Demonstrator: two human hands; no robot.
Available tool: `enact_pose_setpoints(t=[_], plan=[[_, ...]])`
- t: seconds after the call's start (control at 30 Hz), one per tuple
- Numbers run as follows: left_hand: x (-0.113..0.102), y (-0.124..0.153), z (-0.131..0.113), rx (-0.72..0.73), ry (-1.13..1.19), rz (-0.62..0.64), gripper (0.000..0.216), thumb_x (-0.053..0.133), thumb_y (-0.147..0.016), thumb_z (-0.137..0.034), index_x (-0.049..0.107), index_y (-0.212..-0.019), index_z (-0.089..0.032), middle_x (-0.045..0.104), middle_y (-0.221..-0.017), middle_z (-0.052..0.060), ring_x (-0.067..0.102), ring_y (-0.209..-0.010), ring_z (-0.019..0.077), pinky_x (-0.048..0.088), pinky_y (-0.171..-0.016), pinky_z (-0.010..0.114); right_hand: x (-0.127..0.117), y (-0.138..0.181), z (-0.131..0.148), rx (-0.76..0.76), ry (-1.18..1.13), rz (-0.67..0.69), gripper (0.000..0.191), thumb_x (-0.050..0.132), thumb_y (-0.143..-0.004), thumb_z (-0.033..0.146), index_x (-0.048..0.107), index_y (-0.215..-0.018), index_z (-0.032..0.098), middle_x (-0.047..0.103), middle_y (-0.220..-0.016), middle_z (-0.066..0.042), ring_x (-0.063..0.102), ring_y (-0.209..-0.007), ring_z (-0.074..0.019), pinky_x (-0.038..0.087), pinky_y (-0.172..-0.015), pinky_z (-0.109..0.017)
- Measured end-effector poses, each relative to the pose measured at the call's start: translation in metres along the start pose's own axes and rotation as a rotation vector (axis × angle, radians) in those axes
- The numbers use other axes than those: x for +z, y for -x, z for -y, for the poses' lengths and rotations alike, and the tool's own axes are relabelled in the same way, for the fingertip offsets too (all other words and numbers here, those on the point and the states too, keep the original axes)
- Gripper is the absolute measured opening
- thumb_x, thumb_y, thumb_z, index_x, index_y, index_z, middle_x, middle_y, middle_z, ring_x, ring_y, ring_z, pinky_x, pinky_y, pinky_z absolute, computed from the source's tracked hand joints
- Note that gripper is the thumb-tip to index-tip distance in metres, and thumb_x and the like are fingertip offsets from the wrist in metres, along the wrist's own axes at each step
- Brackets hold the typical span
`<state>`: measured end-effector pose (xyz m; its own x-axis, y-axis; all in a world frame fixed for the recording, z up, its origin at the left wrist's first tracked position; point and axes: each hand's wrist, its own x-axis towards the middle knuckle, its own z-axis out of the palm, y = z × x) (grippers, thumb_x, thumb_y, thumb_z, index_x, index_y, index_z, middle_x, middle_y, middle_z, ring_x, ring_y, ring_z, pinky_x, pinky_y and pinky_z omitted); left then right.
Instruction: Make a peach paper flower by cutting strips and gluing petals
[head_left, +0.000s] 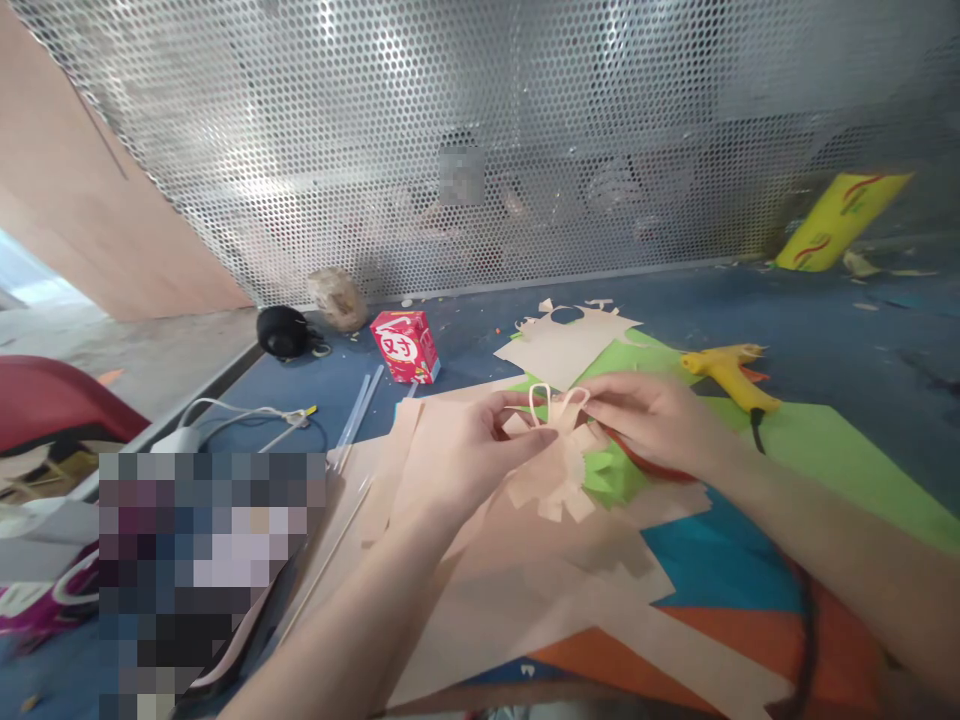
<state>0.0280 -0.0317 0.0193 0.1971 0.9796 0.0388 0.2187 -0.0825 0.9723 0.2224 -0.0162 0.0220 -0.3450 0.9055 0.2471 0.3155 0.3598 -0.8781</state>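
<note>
Between my two hands is a cream paper cutout (551, 465) with square tabs round its edge and two thin paper loops standing at its top. My left hand (487, 440) pinches its left side, thumb lying across the front. At the upper right, the fingers of my right hand (626, 405) are closed on the cutout by the right loop. A green folded paper piece (611, 475) sits just beside the cutout, under my right hand. Cream paper sheets (480, 580) lie below both hands.
A yellow glue gun (724, 375) lies right, its cord running toward me. Clear glue sticks (360, 415) and a red drink carton (406, 346) are on the left. Behind are a cut paper scrap (574, 345), a yellow packet (840, 222) and a perforated metal screen (525, 100). A blurred-out device is at left.
</note>
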Motion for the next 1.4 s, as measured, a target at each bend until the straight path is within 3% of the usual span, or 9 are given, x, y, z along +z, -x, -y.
enact_pose_setpoints(t=[0.4,0.57,0.8,0.93,1.03,1.2,1.4], plan=[[0.0,-0.002,0.005,0.019,-0.034,-0.075,0.034,0.07,-0.064,-0.033,0.068,-0.096,-0.02,0.056,-0.055,-0.002,0.048,-0.047,0.01,0.033,-0.041,0.02,-0.003,-0.002,0.002,0.061,-0.164,0.008,0.01,0.058,-0.075,0.024,0.065,-0.079,0.018,0.067,-0.077,-0.003,0.062,-0.072,-0.0151,0.05,-0.066,-0.027],[-0.001,-0.003,0.003,-0.022,-0.017,-0.046,0.035,0.07,-0.064,-0.033,0.068,-0.096,-0.019,0.051,-0.05,-0.005,0.045,-0.042,0.0086,0.03,-0.039,0.019,-0.008,-0.005,0.0,0.064,-0.31,0.107,0.012,0.056,-0.072,0.018,0.065,-0.081,0.017,0.066,-0.076,-0.003,0.062,-0.075,-0.0153,0.048,-0.07,-0.028],[0.002,-0.002,0.0,-0.07,0.114,-0.048,0.03,0.074,-0.06,-0.027,0.069,-0.089,-0.02,0.049,-0.047,-0.004,0.052,-0.048,0.0137,0.035,-0.042,0.022,-0.009,-0.005,-0.001,-0.117,-0.25,0.093,0.013,0.059,-0.074,0.019,0.069,-0.083,0.021,0.058,-0.114,-0.005,0.054,-0.106,-0.0192,0.042,-0.09,-0.035],[0.0,-0.004,-0.001,-0.106,0.153,-0.051,0.033,0.075,-0.061,-0.029,0.068,-0.091,-0.019,0.049,-0.048,-0.005,0.046,-0.042,0.0086,0.031,-0.038,0.019,-0.009,-0.009,-0.001,0.015,-0.317,-0.038,0.01,0.055,-0.075,0.018,0.059,-0.085,0.019,0.061,-0.104,-0.006,0.059,-0.095,-0.0172,0.048,-0.079,-0.031],[-0.004,-0.01,0.001,-0.138,0.274,-0.15,0.034,0.077,-0.058,-0.029,0.066,-0.088,-0.018,0.05,-0.05,-0.007,0.044,-0.04,0.0041,0.028,-0.037,0.015,-0.012,-0.016,-0.007,0.193,-0.359,-0.129,0.004,0.051,-0.077,0.019,0.051,-0.08,0.019,0.061,-0.099,-0.007,0.062,-0.083,-0.0159,0.05,-0.062,-0.027],[-0.01,-0.02,0.009,-0.184,0.489,-0.375,0.039,0.08,-0.052,-0.029,0.061,-0.084,-0.019,0.059,-0.062,-0.006,0.054,-0.048,0.0057,0.036,-0.04,0.014,-0.01,-0.018,-0.012,0.239,-0.303,-0.105,0.005,0.05,-0.076,0.017,0.055,-0.077,0.018,0.063,-0.093,-0.007,0.061,-0.08,-0.0143,0.047,-0.056,-0.022],[-0.015,-0.024,0.009,-0.118,0.595,-0.43,0.04,0.079,-0.051,-0.031,0.059,-0.083,-0.02,0.06,-0.068,-0.007,0.054,-0.049,0.0036,0.04,-0.045,0.014,0.001,-0.009,-0.003,0.189,-0.292,0.005,0.007,0.051,-0.076,0.02,0.056,-0.08,0.018,0.064,-0.091,-0.006,0.061,-0.078,-0.0137,0.046,-0.057,-0.023]])
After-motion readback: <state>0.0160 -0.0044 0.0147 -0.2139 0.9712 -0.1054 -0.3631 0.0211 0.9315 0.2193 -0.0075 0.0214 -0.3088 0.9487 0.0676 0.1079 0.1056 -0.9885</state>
